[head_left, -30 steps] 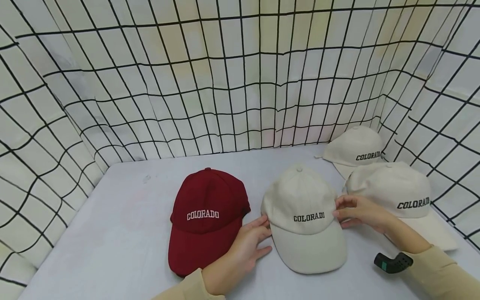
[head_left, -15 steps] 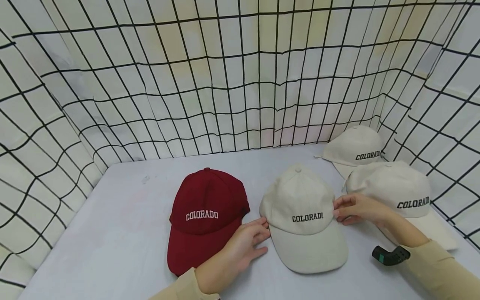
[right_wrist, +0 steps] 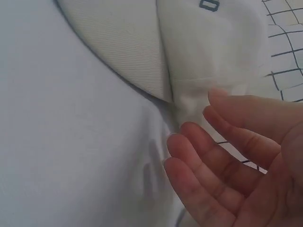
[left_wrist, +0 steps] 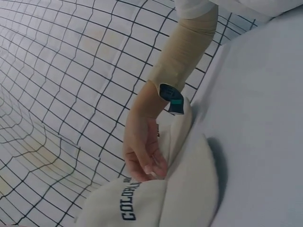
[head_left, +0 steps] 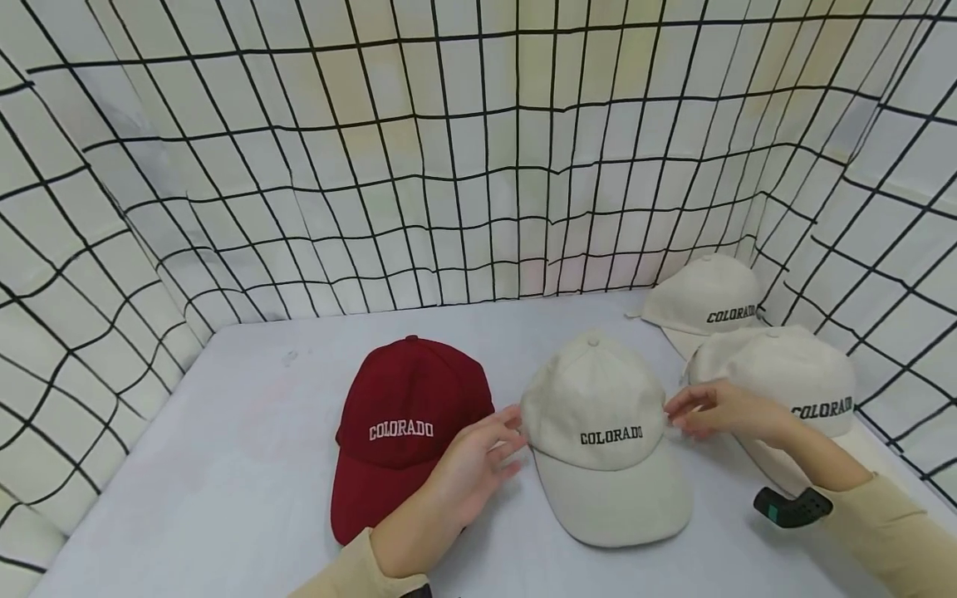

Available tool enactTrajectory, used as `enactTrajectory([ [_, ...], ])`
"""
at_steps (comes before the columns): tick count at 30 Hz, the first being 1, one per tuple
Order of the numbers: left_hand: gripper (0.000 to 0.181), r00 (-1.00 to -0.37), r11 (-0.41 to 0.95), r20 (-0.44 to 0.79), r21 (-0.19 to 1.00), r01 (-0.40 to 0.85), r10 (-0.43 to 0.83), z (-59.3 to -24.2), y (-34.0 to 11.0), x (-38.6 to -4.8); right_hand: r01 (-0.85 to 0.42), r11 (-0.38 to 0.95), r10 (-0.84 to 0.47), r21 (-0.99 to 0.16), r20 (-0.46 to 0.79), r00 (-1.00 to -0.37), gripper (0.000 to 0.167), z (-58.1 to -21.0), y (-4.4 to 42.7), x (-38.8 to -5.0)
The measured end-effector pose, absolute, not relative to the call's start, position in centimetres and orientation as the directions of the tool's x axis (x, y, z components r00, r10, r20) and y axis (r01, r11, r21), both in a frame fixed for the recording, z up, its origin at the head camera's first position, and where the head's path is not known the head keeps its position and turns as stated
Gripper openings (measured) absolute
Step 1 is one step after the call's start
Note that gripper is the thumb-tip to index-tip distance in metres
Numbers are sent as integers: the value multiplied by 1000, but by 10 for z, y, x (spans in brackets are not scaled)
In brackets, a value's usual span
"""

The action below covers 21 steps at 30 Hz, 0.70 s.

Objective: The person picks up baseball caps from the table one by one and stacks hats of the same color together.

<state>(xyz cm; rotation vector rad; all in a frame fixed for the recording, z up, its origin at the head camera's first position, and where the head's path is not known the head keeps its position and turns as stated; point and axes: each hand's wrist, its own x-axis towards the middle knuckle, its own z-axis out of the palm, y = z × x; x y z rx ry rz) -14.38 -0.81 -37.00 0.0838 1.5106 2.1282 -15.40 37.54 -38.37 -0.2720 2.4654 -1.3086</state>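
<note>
A cream baseball cap (head_left: 598, 415) lettered COLORADO lies upright on the white surface between my hands, its brim toward me. My left hand (head_left: 471, 461) is at its left side, fingers loosely spread, fingertips beside the cap's edge and partly over the red cap (head_left: 411, 415). At the other side my right hand (head_left: 725, 409) has loosely bent fingers next to the cap. In the right wrist view a gap shows between the thumb and fingers of the right hand (right_wrist: 227, 165), with nothing held. Whether any fingertip still touches the cream cap I cannot tell.
Two more cream caps stand at the right, one in front (head_left: 777, 374) and one farther back (head_left: 706, 291). Black netting (head_left: 486, 166) over white walls encloses the back and sides. A white surface (head_left: 224, 432) stretches left of the red cap.
My left hand has shifted slightly left and up, its fingers coming loose from the cream cap's edge. The right hand's fingers have also relaxed beside it. The caps stay nearly in place.
</note>
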Motion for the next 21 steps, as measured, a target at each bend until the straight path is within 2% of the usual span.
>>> enactTrajectory([
  [6, 61, -842, -286, -177, 888, -359, 509, -348, 4, -148, -60, 638, -251, -768, -134, -959, 34, -365, 386, -145],
  [14, 50, -826, -307, -145, 882, -358, 545, -332, 49, -145, -109, 658, -152, -745, 11, -988, 34, -342, 422, -131],
  [21, 48, -799, -300, -152, 873, -384, 581, -333, 92, -148, -6, 749, 32, -662, 44, -999, 45, -327, 455, -122],
])
